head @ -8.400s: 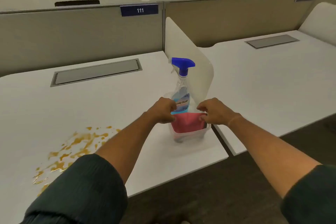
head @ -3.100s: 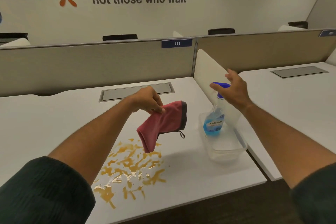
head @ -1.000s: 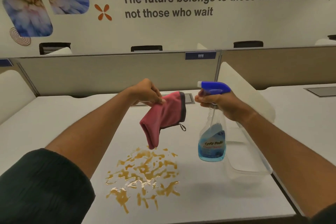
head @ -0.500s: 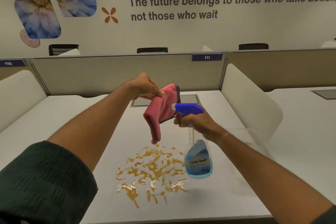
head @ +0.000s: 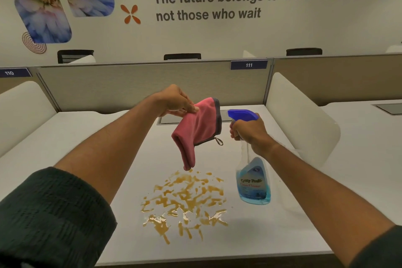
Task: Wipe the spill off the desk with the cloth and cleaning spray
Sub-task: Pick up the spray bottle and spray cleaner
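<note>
An orange-brown spill (head: 185, 202) lies in patches on the white desk (head: 272, 235), near its front edge. My left hand (head: 176, 102) pinches a pink cloth (head: 195, 130) by its top; the cloth hangs in the air just above the spill's far side. My right hand (head: 248, 132) grips the neck of a clear spray bottle (head: 253, 183) with blue liquid and a blue trigger head. The bottle is held above the desk to the right of the spill, and its nozzle points left toward the cloth.
A beige partition (head: 141, 85) labelled 111 closes the desk's far side, with a grey cable flap (head: 167, 118) in front of it. White curved side dividers stand at the left (head: 19, 111) and right (head: 302, 119). Another desk (head: 369, 137) lies to the right.
The spray bottle has shifted a little to the right, away from the cloth and off the spill. The cloth still hangs from my left hand over the spill.
</note>
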A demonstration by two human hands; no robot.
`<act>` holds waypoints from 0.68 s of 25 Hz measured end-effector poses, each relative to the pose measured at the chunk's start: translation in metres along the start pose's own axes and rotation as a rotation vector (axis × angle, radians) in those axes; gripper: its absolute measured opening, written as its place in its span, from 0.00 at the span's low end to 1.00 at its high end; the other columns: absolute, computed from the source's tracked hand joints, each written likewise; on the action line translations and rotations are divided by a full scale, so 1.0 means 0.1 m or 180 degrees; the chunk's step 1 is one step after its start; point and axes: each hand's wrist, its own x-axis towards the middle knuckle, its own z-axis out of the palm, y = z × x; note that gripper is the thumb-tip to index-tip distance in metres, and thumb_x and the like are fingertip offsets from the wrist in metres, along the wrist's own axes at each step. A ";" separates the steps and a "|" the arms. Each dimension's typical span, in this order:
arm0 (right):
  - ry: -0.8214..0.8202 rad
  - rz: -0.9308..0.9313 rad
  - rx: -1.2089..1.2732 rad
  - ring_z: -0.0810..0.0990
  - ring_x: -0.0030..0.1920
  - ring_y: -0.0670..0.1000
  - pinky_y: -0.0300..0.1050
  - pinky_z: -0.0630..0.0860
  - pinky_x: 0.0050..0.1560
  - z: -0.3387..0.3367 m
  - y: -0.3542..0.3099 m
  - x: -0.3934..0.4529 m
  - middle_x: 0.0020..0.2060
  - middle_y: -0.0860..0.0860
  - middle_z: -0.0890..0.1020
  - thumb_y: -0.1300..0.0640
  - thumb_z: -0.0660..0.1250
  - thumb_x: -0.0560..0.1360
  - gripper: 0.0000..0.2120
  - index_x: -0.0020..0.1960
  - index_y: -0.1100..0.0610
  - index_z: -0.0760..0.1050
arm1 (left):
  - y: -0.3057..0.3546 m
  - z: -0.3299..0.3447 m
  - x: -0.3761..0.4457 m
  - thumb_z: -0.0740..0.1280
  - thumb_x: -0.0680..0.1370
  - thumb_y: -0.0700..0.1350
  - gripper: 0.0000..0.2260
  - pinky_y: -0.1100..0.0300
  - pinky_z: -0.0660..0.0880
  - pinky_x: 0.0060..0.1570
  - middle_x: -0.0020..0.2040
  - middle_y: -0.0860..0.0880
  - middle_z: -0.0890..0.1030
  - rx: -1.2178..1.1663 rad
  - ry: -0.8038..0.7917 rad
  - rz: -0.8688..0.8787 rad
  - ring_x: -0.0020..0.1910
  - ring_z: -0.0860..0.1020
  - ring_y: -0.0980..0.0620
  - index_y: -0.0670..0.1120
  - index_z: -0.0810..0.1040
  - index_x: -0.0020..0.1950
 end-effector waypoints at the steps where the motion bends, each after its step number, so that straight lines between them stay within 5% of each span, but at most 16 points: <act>1: 0.0026 0.0015 -0.0072 0.80 0.41 0.51 0.44 0.79 0.39 -0.02 0.02 0.01 0.42 0.56 0.81 0.69 0.69 0.68 0.23 0.61 0.60 0.69 | 0.00 0.00 0.00 0.76 0.68 0.37 0.08 0.62 0.81 0.36 0.41 0.44 0.83 -0.0023 0.0002 0.0007 0.38 0.83 0.51 0.38 0.82 0.44; 6: -0.0721 -0.0300 -0.0403 0.81 0.43 0.51 0.36 0.78 0.35 -0.10 0.12 -0.08 0.43 0.56 0.82 0.71 0.68 0.69 0.17 0.56 0.62 0.74 | 0.03 0.03 0.04 0.76 0.69 0.36 0.11 0.63 0.81 0.34 0.42 0.43 0.83 -0.0147 0.0081 0.0046 0.38 0.83 0.51 0.35 0.81 0.49; 11: -0.0696 -0.0432 -0.0393 0.78 0.35 0.49 0.35 0.78 0.33 -0.09 0.14 -0.23 0.35 0.52 0.79 0.73 0.65 0.70 0.14 0.44 0.55 0.73 | 0.06 0.15 0.08 0.75 0.69 0.36 0.11 0.62 0.82 0.35 0.43 0.43 0.82 -0.0087 0.0082 0.0048 0.39 0.83 0.50 0.35 0.81 0.49; 17: -0.0614 -0.0627 -0.0352 0.82 0.44 0.51 0.37 0.79 0.40 -0.39 0.11 -0.20 0.46 0.62 0.83 0.71 0.67 0.68 0.11 0.49 0.63 0.80 | 0.01 0.27 0.16 0.77 0.67 0.36 0.10 0.63 0.82 0.36 0.41 0.42 0.84 -0.0101 0.0002 0.0139 0.37 0.83 0.51 0.35 0.82 0.47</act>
